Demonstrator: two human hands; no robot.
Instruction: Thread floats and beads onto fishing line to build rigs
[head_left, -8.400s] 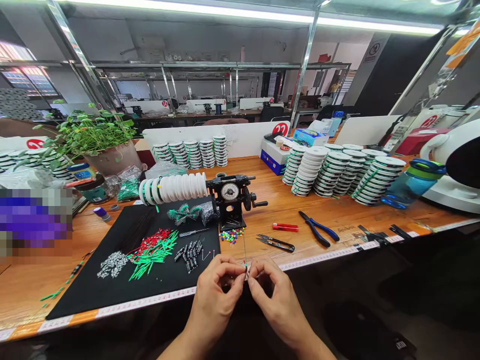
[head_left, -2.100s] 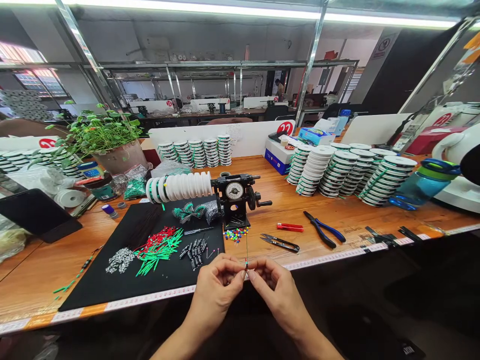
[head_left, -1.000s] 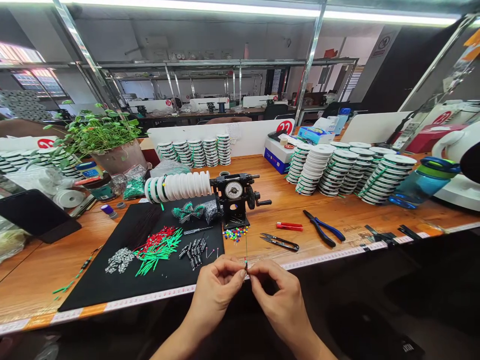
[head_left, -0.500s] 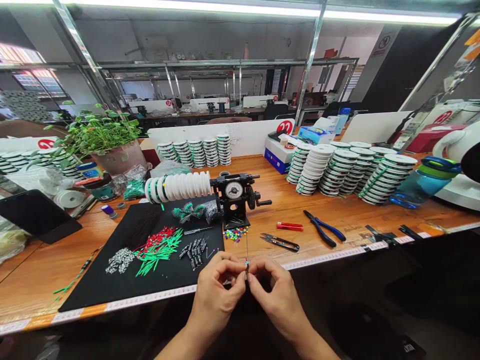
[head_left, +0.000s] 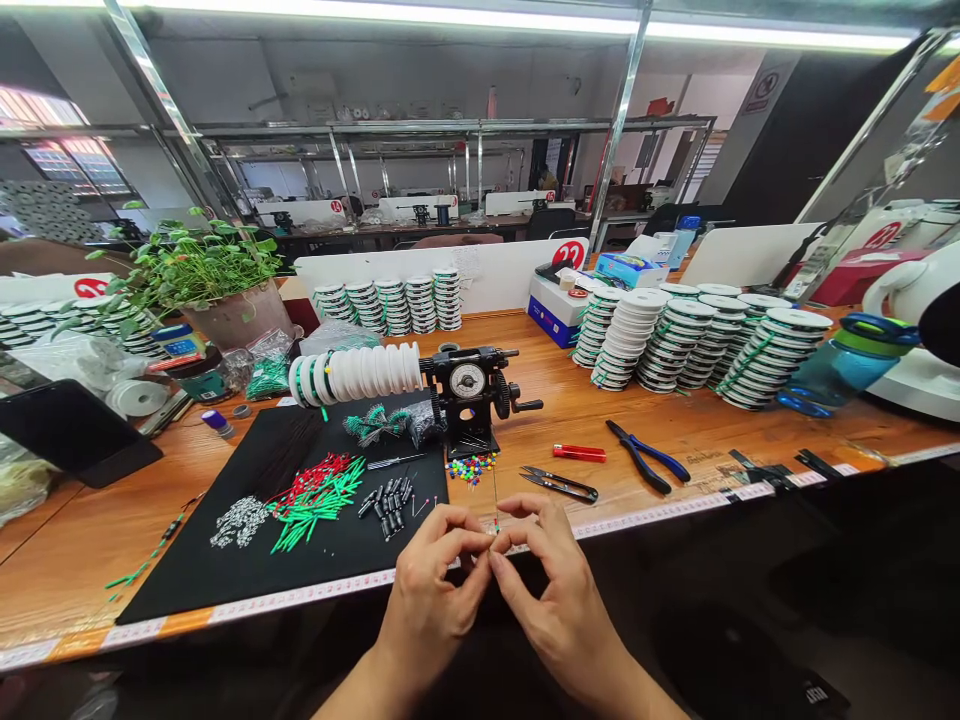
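The left hand (head_left: 437,582) and right hand (head_left: 549,582) pinch a thin, dark string (head_left: 496,496) — straight, with a tiny red bit (head_left: 496,523) near their fingertips.

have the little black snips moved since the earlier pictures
No. Judged against the black winding machine, the snips lie in the same spot, in front and to the right; only the camera view shifted slightly.

hands (head_left: 435,580): pinching thin thread (head_left: 496,488) | crank winder (head_left: 469,383): beyond | snips (head_left: 562,485), pliers (head_left: 637,462): rightward
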